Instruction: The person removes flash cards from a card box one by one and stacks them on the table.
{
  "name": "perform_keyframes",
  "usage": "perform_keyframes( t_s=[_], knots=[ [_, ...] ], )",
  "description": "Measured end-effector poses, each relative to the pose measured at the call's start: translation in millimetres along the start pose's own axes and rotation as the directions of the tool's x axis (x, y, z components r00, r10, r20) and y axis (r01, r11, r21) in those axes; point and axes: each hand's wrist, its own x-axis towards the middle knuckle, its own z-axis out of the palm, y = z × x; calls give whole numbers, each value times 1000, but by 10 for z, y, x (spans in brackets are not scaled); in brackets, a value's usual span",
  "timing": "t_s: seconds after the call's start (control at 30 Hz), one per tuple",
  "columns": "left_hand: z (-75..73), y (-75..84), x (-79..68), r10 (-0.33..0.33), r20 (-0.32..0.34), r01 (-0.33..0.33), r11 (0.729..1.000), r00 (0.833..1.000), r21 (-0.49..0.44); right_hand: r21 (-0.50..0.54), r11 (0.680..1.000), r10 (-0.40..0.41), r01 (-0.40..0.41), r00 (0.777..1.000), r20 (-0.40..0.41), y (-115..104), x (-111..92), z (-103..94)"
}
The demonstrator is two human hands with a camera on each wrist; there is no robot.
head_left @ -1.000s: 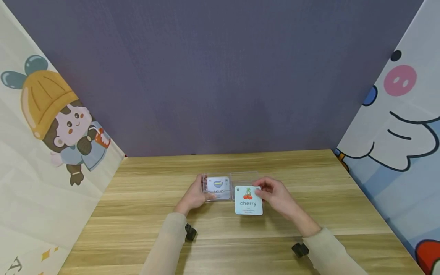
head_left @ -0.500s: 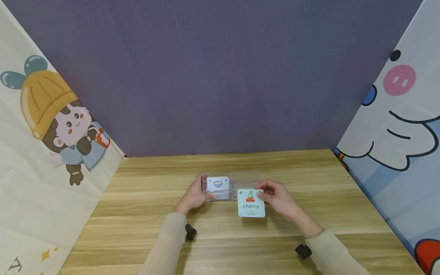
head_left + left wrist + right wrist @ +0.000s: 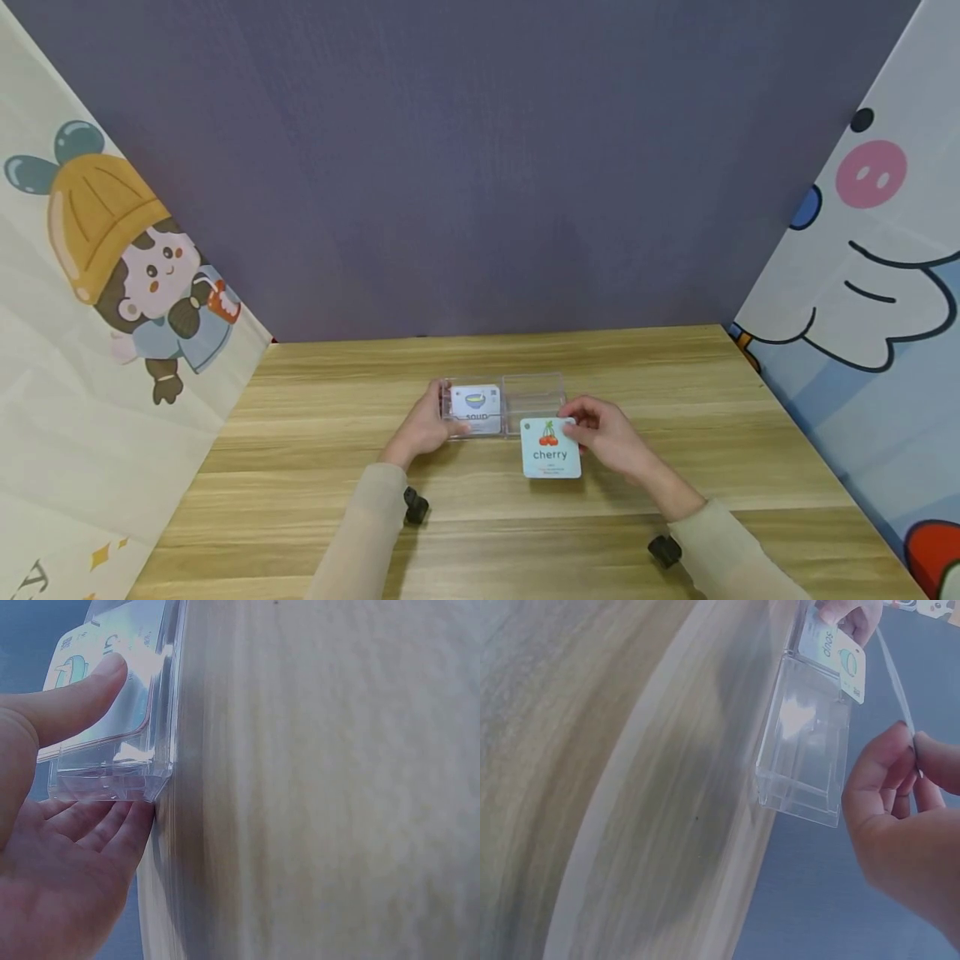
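Note:
A clear plastic box point(image 3: 533, 396) with two compartments stands on the table. My left hand point(image 3: 423, 429) grips its left end, thumb across the front. In the left wrist view the fingers point(image 3: 112, 832) lie against the box's end. Inside the left compartment is a soup flash card point(image 3: 476, 400); whether more cards lie behind it is hidden. The right compartment holds nothing. My right hand point(image 3: 611, 433) pinches a cherry flash card point(image 3: 551, 457) by its upper right corner, in front of the right compartment. From the right wrist view that card point(image 3: 894, 671) appears edge-on.
The wood-grain table point(image 3: 360, 375) reaches back to a dark grey-blue panel point(image 3: 495, 183). Cartoon-printed cloths hang at the left point(image 3: 45, 350) and right point(image 3: 795, 283). A black wrist device point(image 3: 416, 506) sits at each sleeve.
The right hand has carried the cherry card slightly right and toward the front, exposing more of the right compartment. The left hand and the box have stayed in place.

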Motion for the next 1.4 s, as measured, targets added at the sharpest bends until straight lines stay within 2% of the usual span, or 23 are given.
perform_keyframes(
  t_s=[0.37,1.03,1.2,1.4],
  knots=[
    [1,-3,1,9,-8,-9,1000,1000,13,-55,998,40,-40,999,-9,57,10,16],
    [-10,-4,-16,4,5,-4,1000,1000,1,-175,985,-9,11,1000,17,148,15,73],
    [-9,-5,-13,2,5,-2,1000,1000,5,-237,971,-27,28,1000,7,162,10,74],
    [-13,-1,-13,0,3,0,1000,1000,7,-343,939,-38,27,999,-25,164,21,89]
  ],
)
